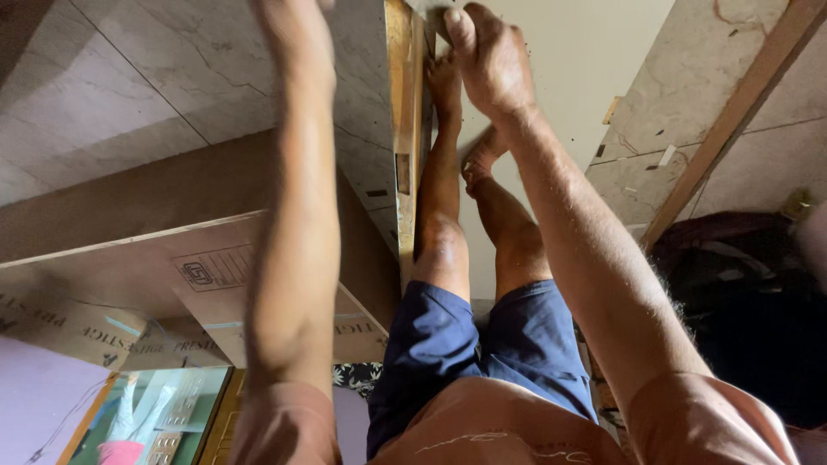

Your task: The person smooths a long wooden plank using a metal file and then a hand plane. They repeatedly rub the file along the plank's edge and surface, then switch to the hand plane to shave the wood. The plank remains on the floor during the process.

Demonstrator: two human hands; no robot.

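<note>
My right hand (487, 56) is at the top middle of the view, fingers curled and thumb out, pressed against the upper end of a wooden board standing on edge (401, 129). A small grey object (431, 15) shows under the thumb; what it is stays unclear. My left forearm (293, 189) stretches to the top edge of the frame, and its hand is cut off there. My bare legs in blue shorts (482, 344) run alongside the board, with my feet (446, 82) on a pale sheet (568, 69).
Plywood sheets (129, 284) with printed stamps lie at the left on a marble tile floor (129, 77). A long wooden batten (732, 112) crosses the right side. A dark bag (741, 293) sits at the right, and a glass panel (164, 413) at the lower left.
</note>
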